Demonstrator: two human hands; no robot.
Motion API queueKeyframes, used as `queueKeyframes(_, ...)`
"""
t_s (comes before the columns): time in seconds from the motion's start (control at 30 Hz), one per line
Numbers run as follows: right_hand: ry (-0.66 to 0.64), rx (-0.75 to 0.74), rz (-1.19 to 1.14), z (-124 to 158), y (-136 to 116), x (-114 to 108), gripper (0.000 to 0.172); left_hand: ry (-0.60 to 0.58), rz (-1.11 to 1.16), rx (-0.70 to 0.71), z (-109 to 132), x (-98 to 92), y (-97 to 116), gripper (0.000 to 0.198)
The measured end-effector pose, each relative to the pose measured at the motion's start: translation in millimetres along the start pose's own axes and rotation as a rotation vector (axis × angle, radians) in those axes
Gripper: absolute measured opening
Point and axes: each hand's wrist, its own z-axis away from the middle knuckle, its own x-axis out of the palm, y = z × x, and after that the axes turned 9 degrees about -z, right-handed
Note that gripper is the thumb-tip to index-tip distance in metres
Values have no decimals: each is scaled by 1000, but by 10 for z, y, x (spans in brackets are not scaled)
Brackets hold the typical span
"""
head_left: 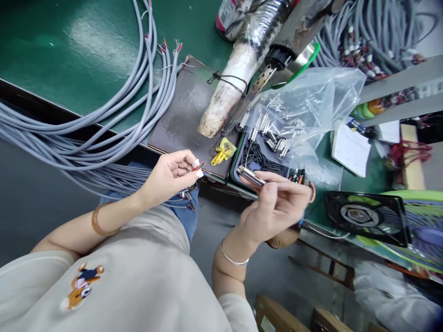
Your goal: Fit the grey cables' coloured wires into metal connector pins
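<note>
My left hand (pixel 173 174) is closed in a pinch on the thin coloured wires (pixel 200 167) of a cable end, with red and green strands showing past the fingertips. My right hand (pixel 275 203) grips a slim silvery connector (pixel 252 176) between thumb and fingers, apart from the wires. Just beyond it sits a tray (pixel 238 152) with dark screws or pins and metal connectors (pixel 277 140) in a clear plastic bag (pixel 321 97). Below my left hand, several finished-looking cable ends with connectors (pixel 188 197) hang by my lap.
Grey cables (pixel 138 99) run across the green bench (pixel 93 41) at left. A wrapped white tube (pixel 228 87) points toward me over a brown board (pixel 180 110), beside yellow clips (pixel 223 152). At right are a notepad (pixel 351 147) and a black fan (pixel 367 216).
</note>
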Motion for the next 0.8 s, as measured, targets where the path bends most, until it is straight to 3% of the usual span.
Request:
queueKeyframes(0.1,-151,111,-61,97,51,20,16,28,-47,26,-16,30,-10,23)
queueKeyframes(0.23,-221,157,-7,202,114,72,12,45,-74,58,-30,28,-41,20)
queueKeyframes(0.43,-245,-26,91,263,193,136,10,38,-97,79,-67,34,-55,18)
queueKeyframes(0.63,-272,1,70,264,256,137,6,52,-101,110,-132,39,-62,19)
queueKeyframes(0.8,-300,-69,91,222,273,150,12,90,-125,125,-167,39,-66,19)
